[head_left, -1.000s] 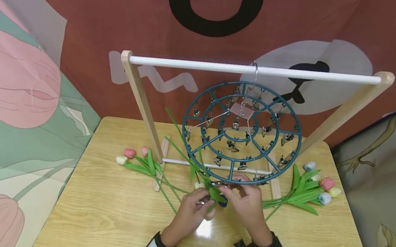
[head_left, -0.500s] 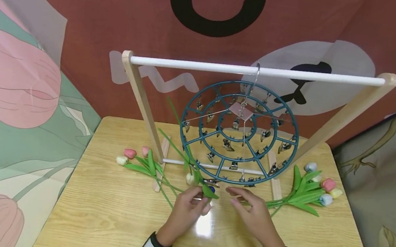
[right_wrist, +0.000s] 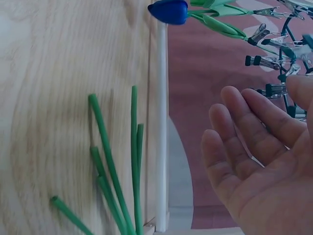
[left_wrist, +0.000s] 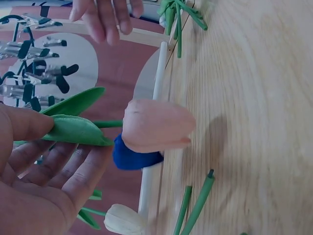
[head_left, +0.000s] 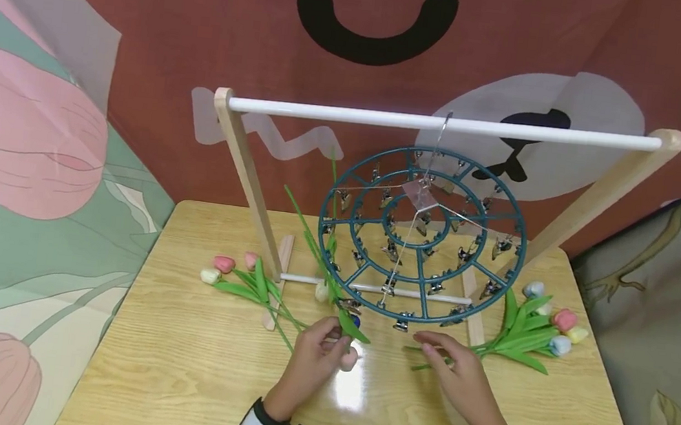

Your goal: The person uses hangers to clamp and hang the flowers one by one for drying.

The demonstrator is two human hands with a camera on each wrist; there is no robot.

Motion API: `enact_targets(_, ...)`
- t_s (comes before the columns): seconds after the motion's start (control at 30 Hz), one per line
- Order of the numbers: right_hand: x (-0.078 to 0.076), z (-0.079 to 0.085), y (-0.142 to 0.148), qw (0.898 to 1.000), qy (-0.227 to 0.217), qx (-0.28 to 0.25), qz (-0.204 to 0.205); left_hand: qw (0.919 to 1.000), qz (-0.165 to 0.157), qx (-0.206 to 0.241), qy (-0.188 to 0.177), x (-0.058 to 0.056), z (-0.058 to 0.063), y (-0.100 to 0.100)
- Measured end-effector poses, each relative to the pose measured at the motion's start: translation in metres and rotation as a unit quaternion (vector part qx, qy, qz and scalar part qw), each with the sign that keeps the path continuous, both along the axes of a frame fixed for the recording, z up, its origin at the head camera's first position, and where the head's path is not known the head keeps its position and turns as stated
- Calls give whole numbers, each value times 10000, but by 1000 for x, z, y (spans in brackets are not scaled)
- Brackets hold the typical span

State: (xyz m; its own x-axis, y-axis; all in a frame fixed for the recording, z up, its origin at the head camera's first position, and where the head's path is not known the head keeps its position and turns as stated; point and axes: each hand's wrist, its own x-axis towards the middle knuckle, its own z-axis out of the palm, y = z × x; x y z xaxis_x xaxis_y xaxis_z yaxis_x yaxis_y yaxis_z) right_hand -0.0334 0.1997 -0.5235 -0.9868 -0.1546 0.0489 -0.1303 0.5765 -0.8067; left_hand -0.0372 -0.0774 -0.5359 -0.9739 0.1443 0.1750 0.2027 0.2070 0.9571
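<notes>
Table (head_left: pixel 187 363) looks like wood, smooth, w/ a shiny patch where light hits. Side posts (head_left: pixel 250 186): plain wood, matt. Top bar (head_left: pixel 338 113): smooth, glossy, metal or plastic (can't tell which). Round clip hanger (head_left: pixel 422 320): hard, smooth plastic look. Clips (right_wrist: pixel 264 62): shiny metal w/ dull, rubbery-looking tips. Hook (head_left: pixel 444 131): thin, shiny metal. Pink tulip (left_wrist: pixel 156 125): smooth, matt. Blue tulip (right_wrist: pixel 168 11): smooth, a bit shiny. Leaf (left_wrist: pixel 78 129) & stems (right_wrist: pixel 110 161): plastic look, smooth, low shine. Backdrop (head_left: pixel 211 19): dull cloth, soft creases.
</notes>
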Motion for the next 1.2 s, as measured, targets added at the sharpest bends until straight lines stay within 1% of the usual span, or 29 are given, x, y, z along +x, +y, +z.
enact_targets(0.13,3,0,4,9997,-220,-30,-94,10000,24,-16,-1,-1,0,-2)
enact_targets(0.23,4,-1,7,9996,-264,25,-122,10000,38,-46,3,-2,-1,-4)
enact_targets(0.53,6,-4,14,9993,-82,315,-180,9998,146,-1,-110,-7,-1,-10)
enact_targets(0.67,9,-5,20,9987,56,404,-292,9997,196,-79,-93,-9,-1,-11)
enact_targets(0.8,11,-7,30,9974,215,555,-394,9991,370,-166,-106,-13,0,-13)
enact_targets(0.93,12,-12,40,9948,381,764,-562,9980,567,-275,-104,-16,2,-21)
enact_targets(0.97,12,-15,43,9938,471,793,-618,9976,591,-339,-108,-16,1,-23)
enact_targets(1.1,11,-21,50,9901,827,799,-810,9938,722,-837,-66,-19,1,-35)
enact_targets(1.2,9,-24,53,9860,1153,875,-833,9862,870,-1405,101,-19,-2,-45)
